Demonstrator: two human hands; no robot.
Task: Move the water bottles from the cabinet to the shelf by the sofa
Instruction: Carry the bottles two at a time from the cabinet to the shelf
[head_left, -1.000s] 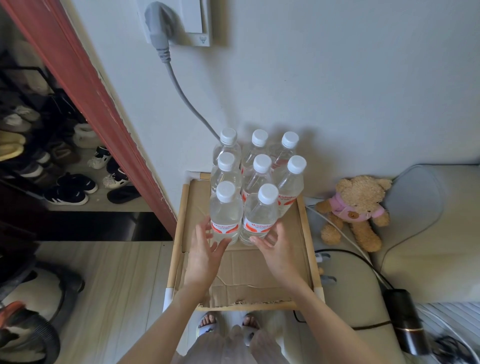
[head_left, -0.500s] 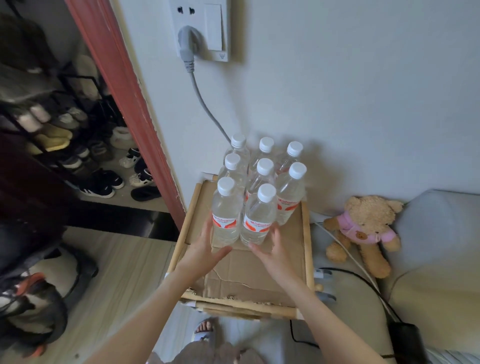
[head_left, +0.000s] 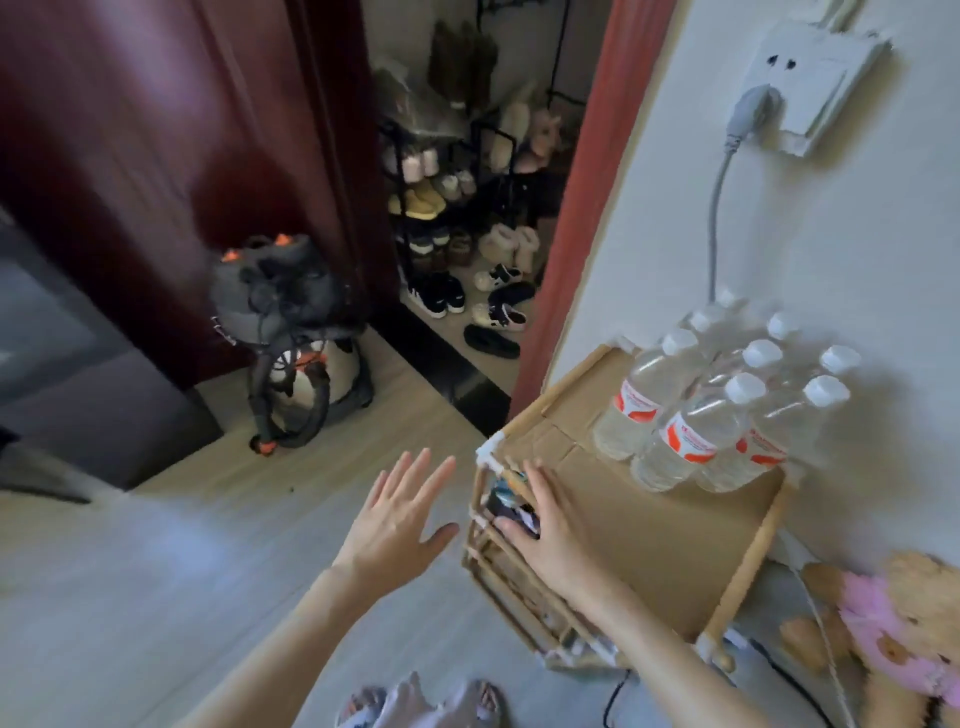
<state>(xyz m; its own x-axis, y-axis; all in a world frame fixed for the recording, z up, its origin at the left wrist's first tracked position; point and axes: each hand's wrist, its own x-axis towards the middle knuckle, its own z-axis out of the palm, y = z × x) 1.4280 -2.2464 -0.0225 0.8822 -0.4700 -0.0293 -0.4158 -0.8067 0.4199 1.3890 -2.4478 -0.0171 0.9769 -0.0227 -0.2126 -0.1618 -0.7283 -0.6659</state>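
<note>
Standing in a tight cluster at the back of the shelf (head_left: 670, 525), against the white wall (head_left: 831, 218), we see the water bottles (head_left: 722, 400): clear plastic, white caps, red-and-white labels. We count about 8 caps, though the rear ones blur together. They rest upright on the sheet of brown cardboard (head_left: 644, 514) that covers the shelf's top, inside its light wooden frame.

Our right hand (head_left: 550, 525) lies over the near left corner of that top, fingers straight and pointing away from us, holding nothing; it is well apart from the bottles. Our left hand (head_left: 400, 514) hangs over the pale floor (head_left: 156, 597) just left of the shelf, fingers spread wide, also holding nothing.

Some small dark and coloured items sit on a lower tier under the right hand; we cannot tell what they are.

Above the bottles a grey plug (head_left: 748, 109) sits in a white wall socket (head_left: 810, 78), its cable (head_left: 717, 218) dropping down behind them. To the right of the shelf lies a teddy bear (head_left: 883, 634) in pink. To the left, past a red door frame (head_left: 582, 197), a shoe rack (head_left: 462, 218) holds many pairs of shoes, and a vacuum cleaner (head_left: 285, 332) stands by a dark red door (head_left: 182, 130).
</note>
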